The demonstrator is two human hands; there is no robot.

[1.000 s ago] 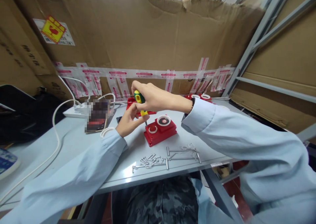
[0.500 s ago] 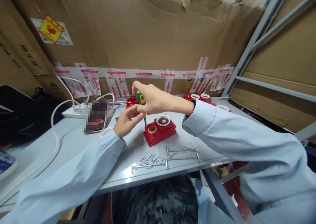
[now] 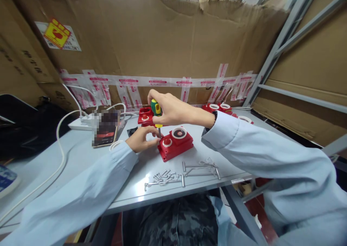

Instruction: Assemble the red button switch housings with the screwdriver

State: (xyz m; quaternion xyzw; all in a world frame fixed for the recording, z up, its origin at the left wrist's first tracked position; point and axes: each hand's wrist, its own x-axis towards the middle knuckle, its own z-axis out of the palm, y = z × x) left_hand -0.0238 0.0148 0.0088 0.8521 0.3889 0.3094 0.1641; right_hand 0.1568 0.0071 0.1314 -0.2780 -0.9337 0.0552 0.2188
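My right hand (image 3: 173, 110) grips a green and yellow screwdriver (image 3: 156, 108) by its handle. The screwdriver stands nearly upright, its shaft pointing down at the far left corner of a red plastic box (image 3: 177, 150). On the box's top are a red button in a white ring and a larger black disc in a white ring. Beside that corner, the thumb and fingers of my left hand (image 3: 143, 137) are drawn together at the shaft's lower end. Whatever lies between those fingertips is hidden.
Loose screws (image 3: 164, 174) and metal T-shaped rods (image 3: 200, 164) lie near the table's front edge. More red boxes stand behind, at left (image 3: 145, 117) and right (image 3: 217, 107). A phone (image 3: 107, 130) leans by a power strip (image 3: 78, 123) with white cables. Cardboard (image 3: 168, 40) walls the back.
My left hand has moved down from near the screwdriver's handle to the box's corner. The screwdriver now stands more upright in my right hand, which has shifted slightly right.
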